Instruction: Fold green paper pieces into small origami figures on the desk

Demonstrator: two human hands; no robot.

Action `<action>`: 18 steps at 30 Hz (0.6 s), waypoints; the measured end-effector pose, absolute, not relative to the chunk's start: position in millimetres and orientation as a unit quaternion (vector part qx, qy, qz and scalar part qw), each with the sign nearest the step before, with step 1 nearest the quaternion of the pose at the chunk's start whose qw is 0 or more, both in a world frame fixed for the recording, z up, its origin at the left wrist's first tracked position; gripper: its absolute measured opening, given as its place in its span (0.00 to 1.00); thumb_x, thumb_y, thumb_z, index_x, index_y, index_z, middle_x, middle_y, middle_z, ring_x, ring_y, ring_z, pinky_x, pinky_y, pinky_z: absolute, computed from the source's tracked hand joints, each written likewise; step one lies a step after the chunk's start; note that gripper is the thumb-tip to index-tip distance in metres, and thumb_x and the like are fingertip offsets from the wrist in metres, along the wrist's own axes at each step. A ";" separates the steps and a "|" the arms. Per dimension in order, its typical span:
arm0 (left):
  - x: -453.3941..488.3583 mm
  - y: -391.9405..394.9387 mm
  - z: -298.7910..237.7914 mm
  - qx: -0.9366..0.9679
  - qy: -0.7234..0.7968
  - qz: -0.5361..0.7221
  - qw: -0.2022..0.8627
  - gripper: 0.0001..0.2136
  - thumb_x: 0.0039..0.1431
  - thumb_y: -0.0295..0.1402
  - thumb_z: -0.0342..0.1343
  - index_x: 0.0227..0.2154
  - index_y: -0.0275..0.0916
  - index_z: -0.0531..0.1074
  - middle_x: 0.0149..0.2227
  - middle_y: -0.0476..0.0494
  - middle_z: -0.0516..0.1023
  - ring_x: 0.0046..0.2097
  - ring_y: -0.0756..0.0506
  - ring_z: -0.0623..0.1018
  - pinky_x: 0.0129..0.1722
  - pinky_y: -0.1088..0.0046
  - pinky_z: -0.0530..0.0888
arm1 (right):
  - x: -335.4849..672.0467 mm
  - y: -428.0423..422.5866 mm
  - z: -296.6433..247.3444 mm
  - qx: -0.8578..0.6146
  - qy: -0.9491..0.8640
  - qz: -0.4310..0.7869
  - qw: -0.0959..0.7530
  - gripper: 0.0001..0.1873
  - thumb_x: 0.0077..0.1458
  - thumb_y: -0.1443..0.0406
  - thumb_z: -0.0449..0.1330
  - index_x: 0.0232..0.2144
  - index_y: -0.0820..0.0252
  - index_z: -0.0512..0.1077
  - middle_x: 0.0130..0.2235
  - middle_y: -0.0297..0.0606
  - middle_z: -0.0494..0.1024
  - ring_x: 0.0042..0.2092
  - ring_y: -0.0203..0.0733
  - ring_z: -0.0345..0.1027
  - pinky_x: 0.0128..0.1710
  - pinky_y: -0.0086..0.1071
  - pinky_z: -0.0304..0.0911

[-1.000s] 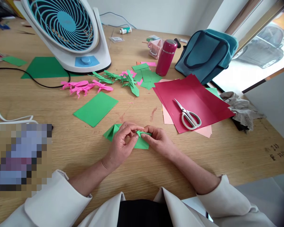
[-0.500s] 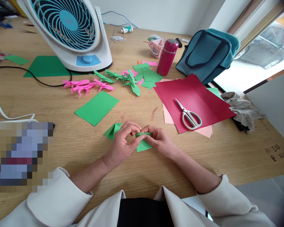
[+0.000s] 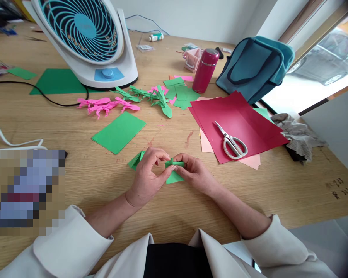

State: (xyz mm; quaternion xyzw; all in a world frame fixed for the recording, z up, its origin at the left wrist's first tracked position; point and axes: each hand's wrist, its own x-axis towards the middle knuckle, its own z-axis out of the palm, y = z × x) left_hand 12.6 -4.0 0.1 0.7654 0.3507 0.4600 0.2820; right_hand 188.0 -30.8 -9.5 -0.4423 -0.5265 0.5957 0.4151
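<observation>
Between my hands is a small piece of folded green paper (image 3: 174,177), with a narrow raised fold near its top edge. My left hand (image 3: 147,174) pinches its left side, the thumb on the fold and the index finger curled above it. On the right side, my right hand (image 3: 195,172) grips the paper between thumb and bent fingers. Just behind my left hand lies another folded green paper piece (image 3: 135,160), partly hidden by that hand. A flat green paper sheet (image 3: 118,132) rests farther out to the left.
White-handled scissors (image 3: 233,144) lie on red paper sheets (image 3: 255,116) at right. Pink folded figures (image 3: 104,105) and green folded figures (image 3: 162,101) are beyond my hands. A fan (image 3: 113,73), a red flask (image 3: 205,71) and a teal bag (image 3: 255,65) stand at the back.
My left index finger has lifted slightly off the fold, so more of the raised green fold shows. My right hand keeps its grip almost unmoved.
</observation>
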 end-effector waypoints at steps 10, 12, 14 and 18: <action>12.3 -3.8 1.8 0.764 0.373 0.453 0.269 0.08 0.58 0.25 0.60 0.36 0.42 0.69 0.36 0.49 0.74 0.38 0.47 0.72 0.36 0.70 0.69 | 186.0 -32.9 -8.3 -0.452 -0.545 0.567 0.421 0.18 0.60 0.50 0.62 0.38 0.59 0.70 0.33 0.33 0.70 0.31 0.34 0.60 0.31 0.29 0.57; 12.0 -3.6 1.5 0.765 0.373 0.451 0.268 0.08 0.58 0.25 0.60 0.36 0.42 0.69 0.36 0.49 0.74 0.38 0.48 0.72 0.36 0.70 0.69 | 185.7 -33.2 -8.3 -0.454 -0.549 0.561 0.421 0.16 0.61 0.52 0.61 0.39 0.59 0.70 0.33 0.33 0.70 0.31 0.35 0.60 0.31 0.29 0.57; 11.5 -3.7 1.6 0.766 0.373 0.449 0.268 0.08 0.58 0.24 0.60 0.37 0.42 0.69 0.36 0.49 0.74 0.38 0.48 0.72 0.36 0.70 0.69 | 185.7 -33.3 -7.9 -0.455 -0.551 0.557 0.423 0.15 0.62 0.53 0.61 0.39 0.59 0.70 0.32 0.33 0.70 0.32 0.34 0.60 0.31 0.29 0.57; 11.0 -4.3 2.4 0.767 0.376 0.447 0.267 0.08 0.58 0.24 0.60 0.37 0.42 0.69 0.37 0.48 0.74 0.39 0.47 0.72 0.37 0.70 0.69 | 185.9 -33.2 -6.1 -0.457 -0.553 0.554 0.422 0.14 0.61 0.53 0.61 0.39 0.59 0.70 0.32 0.33 0.70 0.31 0.35 0.61 0.31 0.28 0.57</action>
